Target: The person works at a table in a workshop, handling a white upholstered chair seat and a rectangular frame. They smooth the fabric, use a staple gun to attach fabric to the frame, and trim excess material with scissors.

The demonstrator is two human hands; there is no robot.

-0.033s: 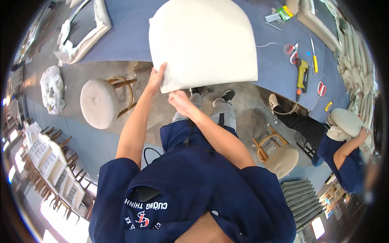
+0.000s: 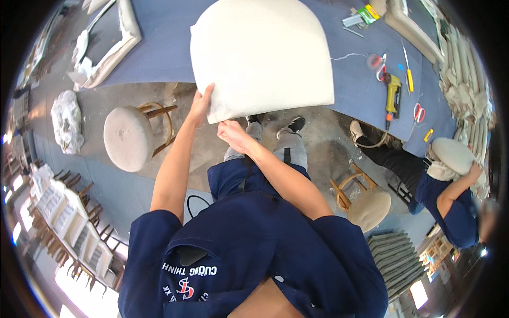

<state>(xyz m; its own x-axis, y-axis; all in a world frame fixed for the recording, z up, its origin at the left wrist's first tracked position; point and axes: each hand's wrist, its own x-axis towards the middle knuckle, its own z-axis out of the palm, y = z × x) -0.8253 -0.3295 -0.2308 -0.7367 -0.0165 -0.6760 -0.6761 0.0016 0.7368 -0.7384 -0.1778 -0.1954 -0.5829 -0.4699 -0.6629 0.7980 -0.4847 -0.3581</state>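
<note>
Gripping cream seat cushion (image 2: 262, 55), both hands' fingers curled

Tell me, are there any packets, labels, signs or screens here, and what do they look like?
Small packet: far end of the blue table, flat, green and yellow.
Shirt print: on the person's dark blue top, white lettering with a red and white emblem.
No signs or screens show.

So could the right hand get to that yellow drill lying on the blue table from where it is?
Probably not right now. The right hand grips the near edge of the big white cushion, as does the left hand. The yellow drill lies well off to the right on the blue table, and nothing blocks it.
</note>
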